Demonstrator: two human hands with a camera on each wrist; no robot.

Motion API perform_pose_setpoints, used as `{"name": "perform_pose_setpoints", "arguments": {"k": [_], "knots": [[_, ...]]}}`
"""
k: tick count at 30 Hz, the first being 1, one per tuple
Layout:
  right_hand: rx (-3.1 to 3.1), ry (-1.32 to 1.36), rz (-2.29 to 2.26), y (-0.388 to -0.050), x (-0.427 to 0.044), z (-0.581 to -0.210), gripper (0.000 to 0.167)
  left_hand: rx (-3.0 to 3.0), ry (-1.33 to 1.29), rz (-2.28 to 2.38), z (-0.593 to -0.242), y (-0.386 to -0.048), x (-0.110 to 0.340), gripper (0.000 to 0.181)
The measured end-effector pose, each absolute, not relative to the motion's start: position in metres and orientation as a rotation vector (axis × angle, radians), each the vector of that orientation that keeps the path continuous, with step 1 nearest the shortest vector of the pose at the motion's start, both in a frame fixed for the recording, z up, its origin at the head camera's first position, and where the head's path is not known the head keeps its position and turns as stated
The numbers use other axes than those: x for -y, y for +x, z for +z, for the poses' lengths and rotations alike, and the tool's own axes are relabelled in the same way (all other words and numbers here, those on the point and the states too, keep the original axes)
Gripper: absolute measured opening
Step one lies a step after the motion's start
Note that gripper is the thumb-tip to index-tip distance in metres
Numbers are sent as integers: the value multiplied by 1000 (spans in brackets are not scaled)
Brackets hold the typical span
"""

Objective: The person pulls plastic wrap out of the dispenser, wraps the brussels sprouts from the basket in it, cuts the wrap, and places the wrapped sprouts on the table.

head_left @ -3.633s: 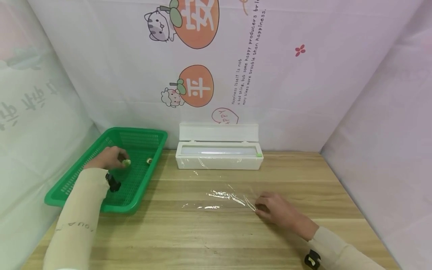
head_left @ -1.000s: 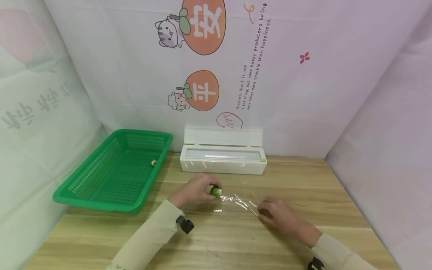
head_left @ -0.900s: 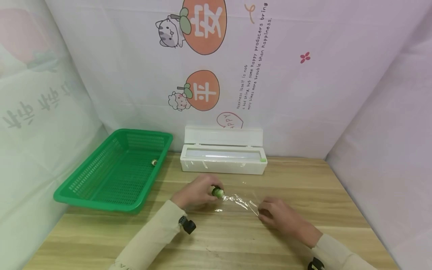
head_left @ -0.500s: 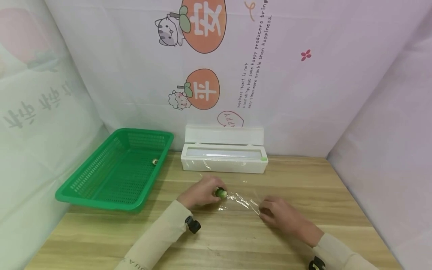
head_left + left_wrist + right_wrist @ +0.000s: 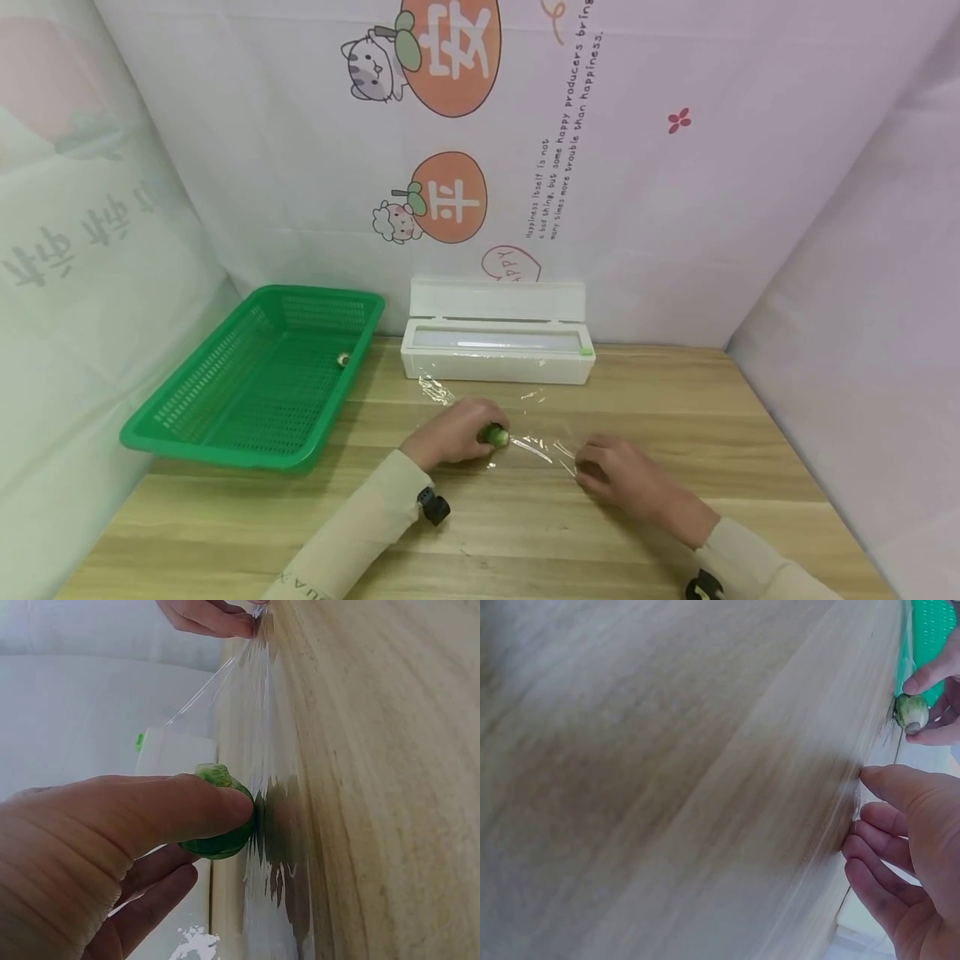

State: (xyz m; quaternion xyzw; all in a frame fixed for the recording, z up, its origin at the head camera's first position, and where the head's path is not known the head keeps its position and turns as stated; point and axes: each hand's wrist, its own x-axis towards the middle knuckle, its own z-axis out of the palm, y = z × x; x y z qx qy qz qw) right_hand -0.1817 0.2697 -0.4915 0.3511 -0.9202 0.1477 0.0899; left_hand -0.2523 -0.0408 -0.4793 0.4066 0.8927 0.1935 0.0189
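My left hand (image 5: 459, 431) pinches a green Brussels sprout (image 5: 495, 435) with a pale cut end between thumb and fingers. In the left wrist view the Brussels sprout (image 5: 219, 844) presses against clear cling film (image 5: 262, 750) lying over the wooden table. Shiny creases mark the cling film (image 5: 531, 450) in the head view, where it stretches from the white dispenser box (image 5: 497, 367) toward me. At the near right part of the film, my right hand (image 5: 626, 479) pinches its edge; the right wrist view has its thumb (image 5: 889, 780) and fingers close together there.
A green plastic basket (image 5: 217, 454) stands at the left with one small pale, round piece (image 5: 343, 359) inside. Behind the film, the dispenser's lid (image 5: 497, 300) stands raised against the printed cloth backdrop (image 5: 637, 208). Cloth also hangs on both sides of the table (image 5: 525, 542).
My left hand has carried the Brussels sprout out of the basket onto the film, shifting slightly right and nearer lately. Fresh wrinkles show in the film near the dispenser. The right hand stays put.
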Motion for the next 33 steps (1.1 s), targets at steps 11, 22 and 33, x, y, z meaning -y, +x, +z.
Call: {"name": "perform_pose_setpoints", "arguments": {"k": [11,22,33], "knots": [[2785,1054,491,-182,-274,-488,14,-2789,1301,652,-473,-248,58,35],[2766,1057,400,-181,-275,-474,23,-2834,1202,664,-457,-229,97,37],[2646,1361,322,-189,-264,-468,21,-2856,1317,495,-465,-205,129,30]]}}
